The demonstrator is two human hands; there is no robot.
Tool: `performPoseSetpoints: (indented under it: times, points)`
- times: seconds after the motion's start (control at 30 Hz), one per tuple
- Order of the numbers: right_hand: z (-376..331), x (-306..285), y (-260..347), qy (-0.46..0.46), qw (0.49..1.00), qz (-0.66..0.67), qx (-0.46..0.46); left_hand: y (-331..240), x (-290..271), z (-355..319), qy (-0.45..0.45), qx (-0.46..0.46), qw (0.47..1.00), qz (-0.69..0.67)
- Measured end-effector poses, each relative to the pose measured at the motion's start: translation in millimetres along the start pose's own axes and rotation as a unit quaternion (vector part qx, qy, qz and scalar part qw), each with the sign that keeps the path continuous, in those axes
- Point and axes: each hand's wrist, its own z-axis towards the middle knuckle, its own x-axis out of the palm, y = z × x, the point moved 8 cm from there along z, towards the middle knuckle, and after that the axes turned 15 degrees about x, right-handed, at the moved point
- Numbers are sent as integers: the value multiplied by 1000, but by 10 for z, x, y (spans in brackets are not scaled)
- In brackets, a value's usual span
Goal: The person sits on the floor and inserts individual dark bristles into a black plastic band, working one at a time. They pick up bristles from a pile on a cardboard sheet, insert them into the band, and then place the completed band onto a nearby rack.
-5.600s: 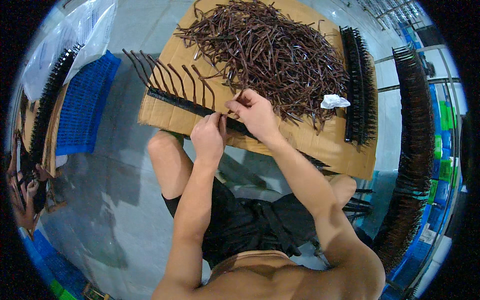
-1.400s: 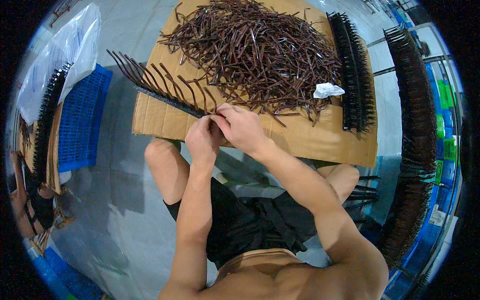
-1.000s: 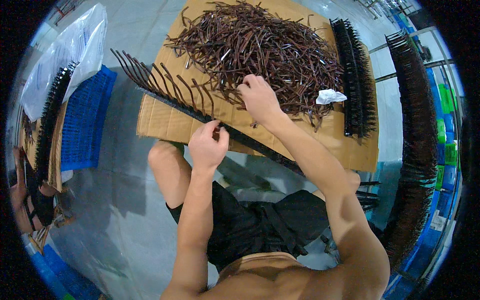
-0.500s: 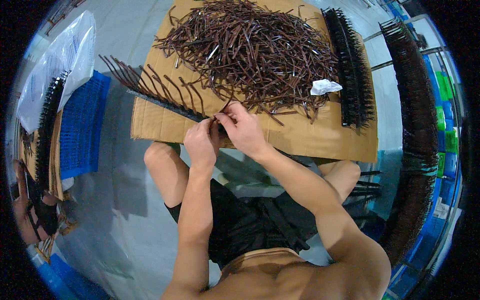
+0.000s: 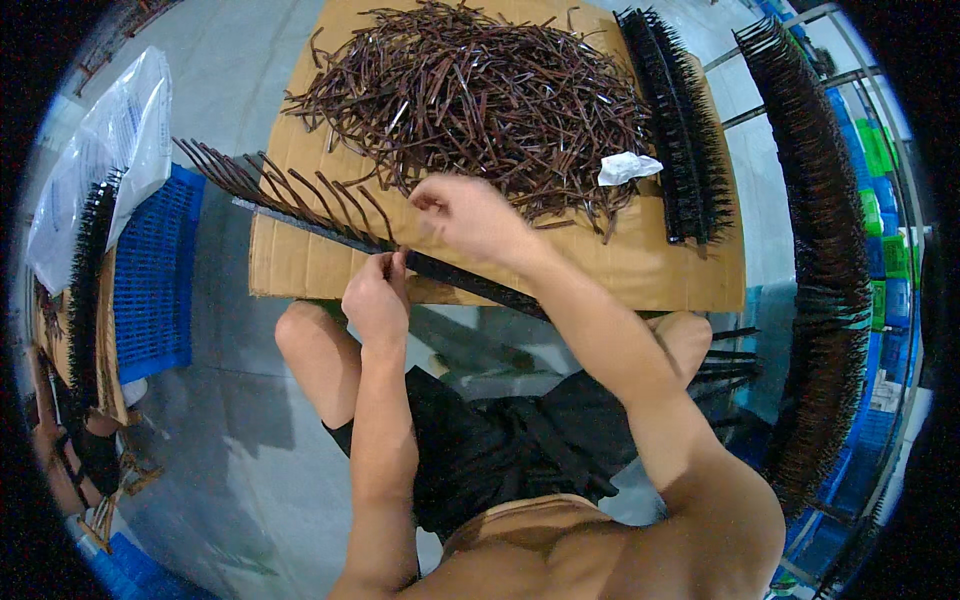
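A long black bar (image 5: pixel 478 285) lies slantwise across the near edge of the cardboard. Several curved dark brown strips (image 5: pixel 330 205) stand in a row along its left part, like comb teeth. My left hand (image 5: pixel 378 300) is closed on the bar just right of the last standing strip, thumb and fingers pinched at its top edge. Raised above the bar, my right hand (image 5: pixel 468 218) is near the lower left of a large heap of loose brown strips (image 5: pixel 490 100). Its fingers look curled but are smeared by motion, so whether they hold anything is unclear.
On the cardboard (image 5: pixel 660 285), a crumpled white scrap (image 5: pixel 628 168) lies beside the heap, and finished-looking black bristled bars (image 5: pixel 680 130) lie at the right. A long bristled row (image 5: pixel 815 250) stands further right. A blue crate (image 5: pixel 155 275) and plastic bag (image 5: pixel 105 150) are at left.
My right hand has left the bar beside my left hand and moved up toward the heap. My left hand has stayed at the bar, which now shows to its right.
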Motion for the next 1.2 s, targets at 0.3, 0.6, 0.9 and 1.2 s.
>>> performPoseSetpoints:
  times: [0.3,0.6,0.9,1.2]
  points:
    - [218,-349,-442,-258,927,-255,93,-155,45,13,-27,51,994,-92]
    - [165,-539,-287,-258,928,-261,59,-200,59,41,-28,73,993,-85]
    - [-431,120,-179,-119,964,210,116,-219,95,67,-8,82,995,-61]
    - [-481,169,-167,-117,970,188,97,-199,118,37,-7,79,995,-65]
